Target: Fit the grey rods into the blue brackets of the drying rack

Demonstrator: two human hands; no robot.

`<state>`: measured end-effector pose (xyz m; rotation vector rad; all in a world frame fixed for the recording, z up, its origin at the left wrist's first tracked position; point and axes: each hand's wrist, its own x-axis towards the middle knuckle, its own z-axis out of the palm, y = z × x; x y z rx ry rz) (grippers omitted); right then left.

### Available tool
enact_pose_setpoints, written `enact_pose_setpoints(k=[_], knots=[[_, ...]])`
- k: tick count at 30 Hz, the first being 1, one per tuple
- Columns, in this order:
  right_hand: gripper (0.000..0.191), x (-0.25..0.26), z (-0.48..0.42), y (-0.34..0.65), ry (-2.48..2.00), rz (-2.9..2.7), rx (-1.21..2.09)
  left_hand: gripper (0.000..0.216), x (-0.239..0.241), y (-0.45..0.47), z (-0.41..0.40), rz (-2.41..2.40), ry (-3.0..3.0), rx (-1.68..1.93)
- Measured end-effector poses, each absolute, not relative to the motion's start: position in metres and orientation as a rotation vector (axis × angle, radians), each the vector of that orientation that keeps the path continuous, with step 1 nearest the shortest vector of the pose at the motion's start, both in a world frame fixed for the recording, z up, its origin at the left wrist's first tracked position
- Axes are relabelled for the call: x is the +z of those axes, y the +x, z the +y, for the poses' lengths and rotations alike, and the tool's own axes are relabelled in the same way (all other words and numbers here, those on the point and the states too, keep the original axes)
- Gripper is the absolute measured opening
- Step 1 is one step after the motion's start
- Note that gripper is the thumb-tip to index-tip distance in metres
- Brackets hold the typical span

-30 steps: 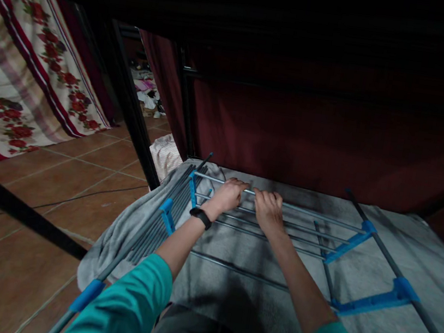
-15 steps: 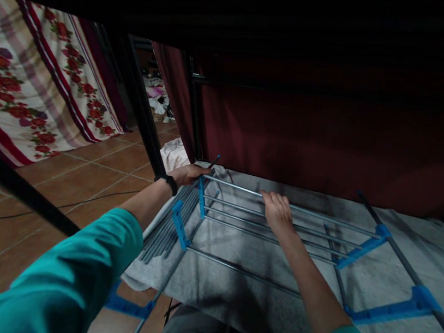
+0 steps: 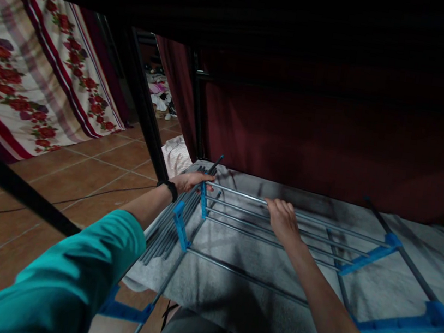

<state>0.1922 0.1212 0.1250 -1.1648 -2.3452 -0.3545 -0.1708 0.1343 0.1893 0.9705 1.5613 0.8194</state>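
A metal drying rack [image 3: 240, 271] with grey rods and blue plastic joints lies flat on a grey blanket [image 3: 374, 287]. My left hand [image 3: 190, 181], with a black watch on the wrist, reaches to the rack's left end and closes on the bundle of grey rods [image 3: 168, 225] folded there. My right hand [image 3: 283, 218] rests on the far rods in the middle of the rack, fingers curled over one rod. Both sleeves are teal.
A dark red curtain [image 3: 332, 143] hangs behind the rack. A black bed-frame post [image 3: 147, 112] stands at the left. Brown floor tiles [image 3: 58, 182] carry a black cable, and a floral sheet [image 3: 31, 84] hangs far left. A pale cloth [image 3: 174, 154] lies by the post.
My left hand left the far rod beside my right hand and moved left to the folded rods at the rack's end. My right hand stayed on the rods. The view shifted slightly.
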Motion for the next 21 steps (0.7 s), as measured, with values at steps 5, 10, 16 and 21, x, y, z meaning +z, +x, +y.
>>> enact_pose_setpoints(k=[5, 10, 16, 21], knots=[[0.043, 0.127, 0.1196, 0.1936, -1.177, -2.38, -0.332, 0.027, 0.1827, -0.1684, 0.1387, 1.592, 0.955, 0.866], [0.041, 0.1281, 0.1196, 0.1938, -1.172, -2.394, -0.327, 0.023, 0.1828, -0.1686, 0.1394, 1.596, 0.966, 0.865], [0.038, 0.1321, 0.12, 0.1956, -1.127, -2.428, -0.339, 0.018, 0.1835, -0.1672, 0.1391, 1.573, 0.957, 0.889], [0.032, 0.1336, 0.1227, 0.195, -1.112, -2.424, -0.343, 0.024, 0.1817, -0.1657, 0.1376, 1.554, 0.918, 0.947]])
